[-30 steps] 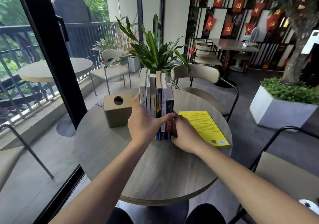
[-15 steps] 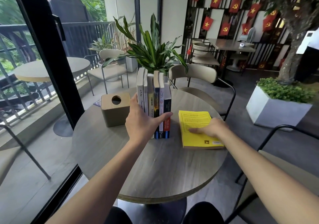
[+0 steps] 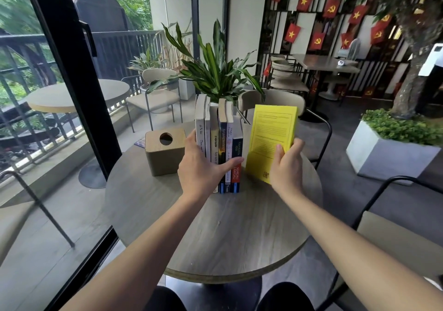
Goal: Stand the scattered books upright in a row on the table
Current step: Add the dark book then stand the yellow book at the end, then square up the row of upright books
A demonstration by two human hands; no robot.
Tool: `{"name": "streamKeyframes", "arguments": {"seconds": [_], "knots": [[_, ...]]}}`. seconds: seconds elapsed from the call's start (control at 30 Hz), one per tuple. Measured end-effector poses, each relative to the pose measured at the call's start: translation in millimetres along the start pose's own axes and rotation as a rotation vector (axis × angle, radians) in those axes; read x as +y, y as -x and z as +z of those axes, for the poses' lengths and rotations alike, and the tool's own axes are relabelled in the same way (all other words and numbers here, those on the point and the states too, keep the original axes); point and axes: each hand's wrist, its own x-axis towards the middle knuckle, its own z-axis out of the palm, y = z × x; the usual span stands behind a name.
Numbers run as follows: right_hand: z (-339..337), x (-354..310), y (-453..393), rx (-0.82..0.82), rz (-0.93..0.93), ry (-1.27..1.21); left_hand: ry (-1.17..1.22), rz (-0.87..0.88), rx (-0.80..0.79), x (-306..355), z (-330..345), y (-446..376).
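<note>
Several books (image 3: 219, 140) stand upright in a row, spines toward me, near the middle of the round wooden table (image 3: 215, 234). My left hand (image 3: 201, 166) wraps around the front of the row, thumb across the lower spines and fingers on its left side. My right hand (image 3: 286, 166) holds a yellow book (image 3: 271, 135) tilted almost upright, cover facing me, just right of the row with a narrow gap between them. Its lower corner is at or just above the tabletop; I cannot tell which.
A tan tissue box (image 3: 165, 151) stands on the table left of the row. A potted plant (image 3: 215, 70) and a chair (image 3: 275, 104) sit behind the table. Another chair (image 3: 383, 238) is at my right, and a glass door frame (image 3: 79, 90) at my left.
My right hand went from the row to the yellow book lying flat, then lifted it up on end beside the row. My left hand stayed on the standing books.
</note>
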Motion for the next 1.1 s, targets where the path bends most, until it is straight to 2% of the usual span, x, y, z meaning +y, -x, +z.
{"name": "streamKeyframes", "arguments": {"seconds": [0.07, 0.3, 0.5, 0.73, 0.9, 1.1], "knots": [[12, 0, 12, -0.040, -0.077, -0.057, -0.001, 0.003, -0.003, 0, 0, 1], [32, 3, 37, -0.502, -0.126, -0.170, -0.044, 0.041, -0.006, -5, -1, -1], [23, -3, 32, -0.677, -0.095, -0.129, -0.023, 0.047, -0.035, -9, -6, -3], [23, 3, 20, -0.683, -0.043, -0.086, -0.053, 0.064, -0.146, -14, -12, -11], [22, 7, 22, -0.750, -0.081, -0.047, -0.052, 0.074, -0.220, -18, -14, -11], [33, 10, 32, -0.630, -0.144, 0.023, -0.092, 0.105, -0.310, -25, -18, -17]]}}
